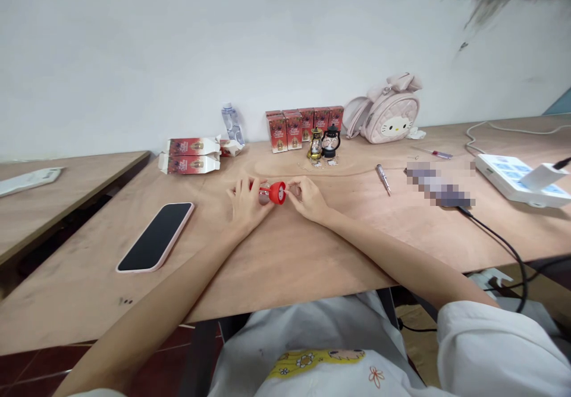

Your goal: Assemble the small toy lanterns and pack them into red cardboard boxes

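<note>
My left hand [244,205] is closed around a small red toy lantern [278,193], held on its side just above the table with its round base facing right. At that base, my right hand [310,199] has its thumb and fingertips pinched together. Whatever sits between those fingertips is too small to make out. Beyond the hands stand two more little lanterns, a gold one [315,144] and a black one [331,141], both upright. Small shiny scraps [323,162] lie in front of them.
Several red boxes [285,131] stand against the wall; opened red cartons [191,155] lie at left. A bottle [232,123], pink bag [392,114], phone [157,236], screwdriver [383,179], second screwdriver [439,154], blurred dark device [439,186] and white power strip [513,174] surround the work area.
</note>
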Demonstrator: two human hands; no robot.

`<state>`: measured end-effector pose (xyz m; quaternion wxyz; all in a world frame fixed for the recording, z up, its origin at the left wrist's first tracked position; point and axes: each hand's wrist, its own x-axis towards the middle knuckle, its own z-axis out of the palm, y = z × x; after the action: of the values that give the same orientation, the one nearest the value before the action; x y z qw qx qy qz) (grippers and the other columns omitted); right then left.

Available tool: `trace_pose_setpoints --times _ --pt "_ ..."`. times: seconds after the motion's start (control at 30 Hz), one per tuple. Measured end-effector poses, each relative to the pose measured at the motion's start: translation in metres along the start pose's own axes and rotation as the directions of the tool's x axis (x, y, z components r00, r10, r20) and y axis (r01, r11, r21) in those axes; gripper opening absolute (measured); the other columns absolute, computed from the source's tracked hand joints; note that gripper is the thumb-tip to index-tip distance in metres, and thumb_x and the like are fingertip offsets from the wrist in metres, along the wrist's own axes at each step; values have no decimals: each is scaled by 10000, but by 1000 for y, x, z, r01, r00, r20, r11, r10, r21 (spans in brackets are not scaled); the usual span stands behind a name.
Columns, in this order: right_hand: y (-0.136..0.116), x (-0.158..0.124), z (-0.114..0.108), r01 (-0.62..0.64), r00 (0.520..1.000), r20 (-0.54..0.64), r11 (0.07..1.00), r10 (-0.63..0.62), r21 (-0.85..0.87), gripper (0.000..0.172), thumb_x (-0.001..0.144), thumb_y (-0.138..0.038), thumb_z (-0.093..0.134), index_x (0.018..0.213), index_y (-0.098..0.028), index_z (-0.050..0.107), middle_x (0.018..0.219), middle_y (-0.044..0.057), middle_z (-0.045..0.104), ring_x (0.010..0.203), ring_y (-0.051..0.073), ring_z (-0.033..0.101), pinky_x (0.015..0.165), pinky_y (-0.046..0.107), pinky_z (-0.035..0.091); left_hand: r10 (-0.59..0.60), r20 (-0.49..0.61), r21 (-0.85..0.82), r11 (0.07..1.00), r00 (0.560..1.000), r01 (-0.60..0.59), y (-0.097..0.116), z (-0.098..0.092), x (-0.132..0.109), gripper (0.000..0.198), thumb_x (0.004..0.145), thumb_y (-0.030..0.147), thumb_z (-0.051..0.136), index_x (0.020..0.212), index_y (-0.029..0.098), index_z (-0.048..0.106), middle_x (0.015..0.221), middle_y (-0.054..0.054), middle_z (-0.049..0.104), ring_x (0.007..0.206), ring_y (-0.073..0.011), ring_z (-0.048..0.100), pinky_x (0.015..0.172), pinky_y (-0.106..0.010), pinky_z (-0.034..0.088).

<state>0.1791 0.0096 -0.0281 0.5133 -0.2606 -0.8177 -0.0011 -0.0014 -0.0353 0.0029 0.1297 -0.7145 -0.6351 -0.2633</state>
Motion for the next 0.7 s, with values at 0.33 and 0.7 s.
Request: trace_pose_setpoints --times 0.33,0.7 --pt "-1 1 -2 80 997 -12 996 -81 -33 66 905 -190 472 966 -211 486 861 66 635 790 204 602 740 364 503 50 -12 22 999 999 -50 -1 2 -1 448 777 461 612 1142 204 580 1103 -137 577 1068 -336 501 853 -444 334" --pt "3 0 1 21 999 24 1000 -20 -10 39 917 -242 485 922 -209 504 842 68 632 783 206 594 749 374 508 37 -25 6 999 999 -37 0 1 -1 430 771 456 636 1118 206 590 1108 -134 586 1068 -324 513 852 -441 329"
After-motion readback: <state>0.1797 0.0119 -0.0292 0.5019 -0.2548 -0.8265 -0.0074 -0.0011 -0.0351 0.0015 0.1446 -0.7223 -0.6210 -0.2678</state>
